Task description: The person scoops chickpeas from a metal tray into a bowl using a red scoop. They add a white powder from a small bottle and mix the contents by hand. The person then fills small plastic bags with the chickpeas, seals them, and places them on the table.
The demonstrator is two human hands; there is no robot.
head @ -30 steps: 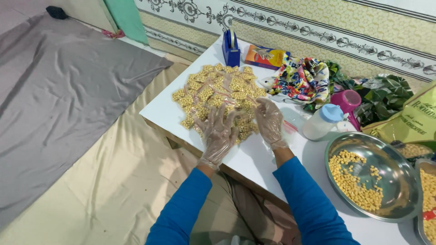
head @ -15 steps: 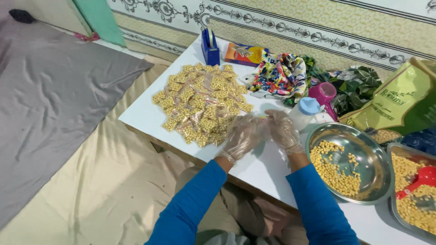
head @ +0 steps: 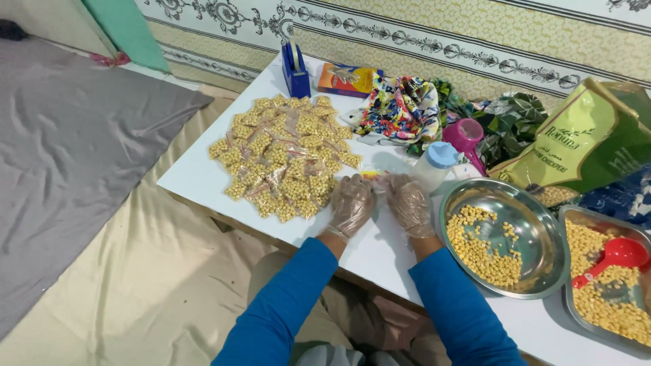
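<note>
Head view: gloved hands met over a small packet at frame centre.
A pile of filled packets (head: 285, 157) lay upper left on the bench (head: 196, 179), a steel bowl of chickpeas (head: 503, 237) right; left hand (head: 350, 203) and right hand (head: 409, 202) pinched together on the small packet (head: 375, 175).

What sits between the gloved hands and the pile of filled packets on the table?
Nothing visible. The left hand rests at the edge of the pile of small chickpea packets, the right hand beside it, with only bare white table around them.
</note>
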